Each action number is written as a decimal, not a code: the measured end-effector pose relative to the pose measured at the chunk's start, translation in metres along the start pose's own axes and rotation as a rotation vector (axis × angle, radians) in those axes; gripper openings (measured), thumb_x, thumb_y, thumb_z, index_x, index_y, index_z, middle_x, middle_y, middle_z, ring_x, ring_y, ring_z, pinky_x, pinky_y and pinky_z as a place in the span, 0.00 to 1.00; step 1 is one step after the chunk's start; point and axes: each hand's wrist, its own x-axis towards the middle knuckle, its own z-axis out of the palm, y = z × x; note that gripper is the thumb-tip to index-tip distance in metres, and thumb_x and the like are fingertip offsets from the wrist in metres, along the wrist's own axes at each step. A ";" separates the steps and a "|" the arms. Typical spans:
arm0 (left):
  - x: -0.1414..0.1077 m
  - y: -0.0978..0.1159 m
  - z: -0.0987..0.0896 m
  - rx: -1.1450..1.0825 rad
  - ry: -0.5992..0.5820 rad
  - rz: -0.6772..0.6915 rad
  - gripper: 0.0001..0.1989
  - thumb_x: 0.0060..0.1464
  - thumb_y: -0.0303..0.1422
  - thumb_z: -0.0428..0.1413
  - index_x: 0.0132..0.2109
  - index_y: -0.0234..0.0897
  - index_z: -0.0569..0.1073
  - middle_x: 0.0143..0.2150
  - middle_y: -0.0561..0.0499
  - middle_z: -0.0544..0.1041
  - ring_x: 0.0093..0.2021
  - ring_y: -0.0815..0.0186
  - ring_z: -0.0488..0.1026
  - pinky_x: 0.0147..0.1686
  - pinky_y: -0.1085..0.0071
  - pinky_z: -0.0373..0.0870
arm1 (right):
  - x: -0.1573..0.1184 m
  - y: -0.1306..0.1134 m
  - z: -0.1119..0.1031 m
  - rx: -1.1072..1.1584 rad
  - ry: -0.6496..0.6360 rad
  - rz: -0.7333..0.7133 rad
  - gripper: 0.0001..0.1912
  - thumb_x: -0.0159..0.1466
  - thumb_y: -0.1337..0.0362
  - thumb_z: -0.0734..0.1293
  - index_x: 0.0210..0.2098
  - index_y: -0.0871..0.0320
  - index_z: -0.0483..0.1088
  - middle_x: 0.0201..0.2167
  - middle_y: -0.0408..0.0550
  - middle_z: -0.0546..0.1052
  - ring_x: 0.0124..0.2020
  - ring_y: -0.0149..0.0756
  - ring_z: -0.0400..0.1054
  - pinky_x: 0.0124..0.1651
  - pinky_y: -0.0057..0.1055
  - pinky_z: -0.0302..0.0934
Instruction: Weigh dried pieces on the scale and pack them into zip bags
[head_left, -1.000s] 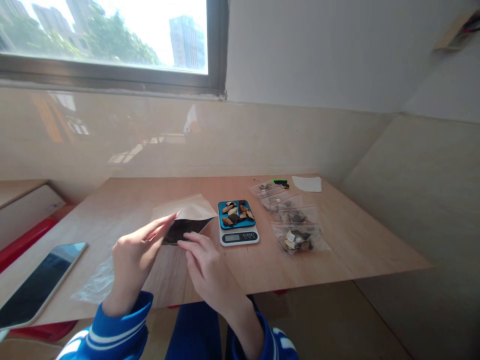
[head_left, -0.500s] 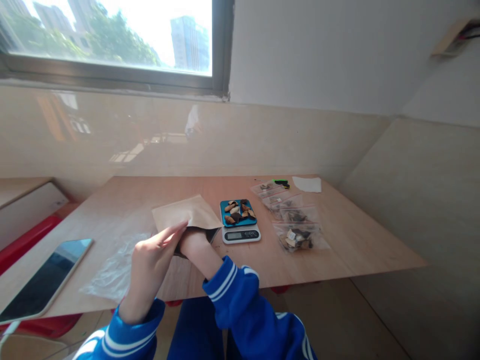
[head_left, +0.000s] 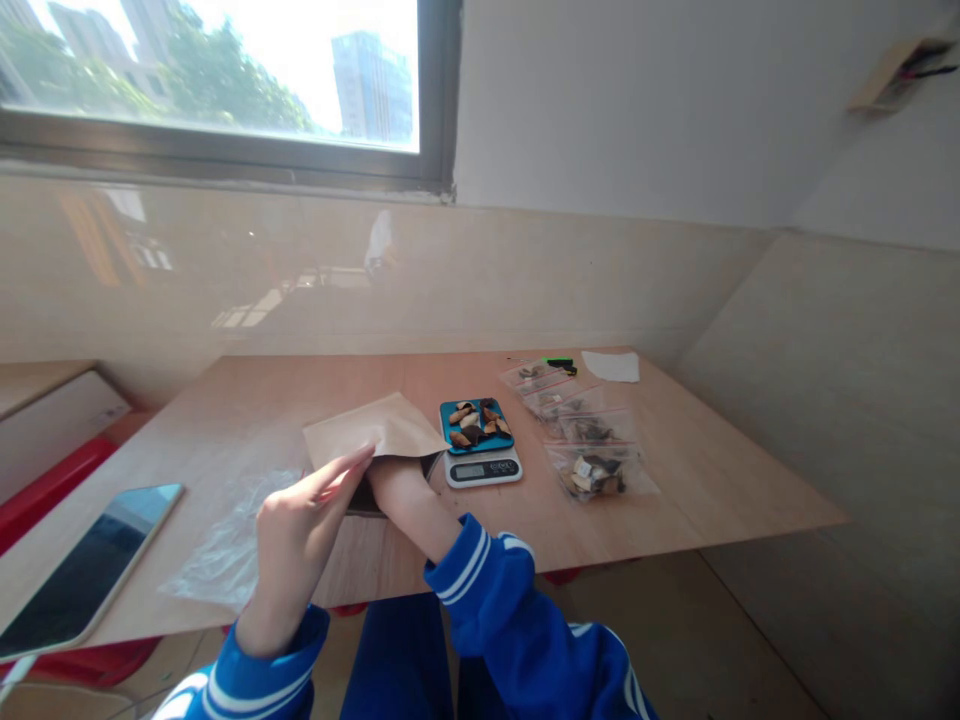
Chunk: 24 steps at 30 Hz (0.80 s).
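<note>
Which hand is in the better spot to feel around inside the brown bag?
Probably the right: its wrist enters the bag, fingers hidden inside, while the left hand touches the upper edge.

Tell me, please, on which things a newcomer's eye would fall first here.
Probably first on the brown bag, left of the scale, with the right wrist in its open mouth and the left hand at its edge. Next come the pale and dark pieces on the scale's blue top. The bright window, upper left, also draws the eye.
</note>
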 end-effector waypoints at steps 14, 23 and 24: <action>0.006 -0.002 -0.004 0.051 -0.017 -0.084 0.14 0.57 0.42 0.53 0.48 0.50 0.79 0.41 0.56 0.83 0.40 0.60 0.80 0.33 0.72 0.72 | -0.084 0.014 -0.038 0.508 0.148 -0.079 0.14 0.63 0.72 0.64 0.47 0.55 0.73 0.43 0.45 0.78 0.44 0.33 0.72 0.48 0.30 0.65; 0.010 -0.012 -0.003 0.117 -0.013 -0.213 0.13 0.55 0.42 0.54 0.46 0.53 0.79 0.39 0.58 0.83 0.43 0.56 0.79 0.31 0.70 0.72 | -0.110 0.104 -0.042 0.872 0.588 0.237 0.19 0.54 0.63 0.72 0.46 0.58 0.71 0.35 0.47 0.79 0.38 0.36 0.74 0.45 0.34 0.68; 0.010 -0.013 -0.002 0.116 -0.021 -0.212 0.13 0.55 0.41 0.54 0.46 0.53 0.79 0.39 0.58 0.83 0.44 0.56 0.79 0.31 0.70 0.72 | -0.106 0.119 -0.041 0.817 0.606 0.269 0.17 0.55 0.64 0.72 0.44 0.59 0.71 0.35 0.48 0.79 0.38 0.36 0.75 0.45 0.34 0.68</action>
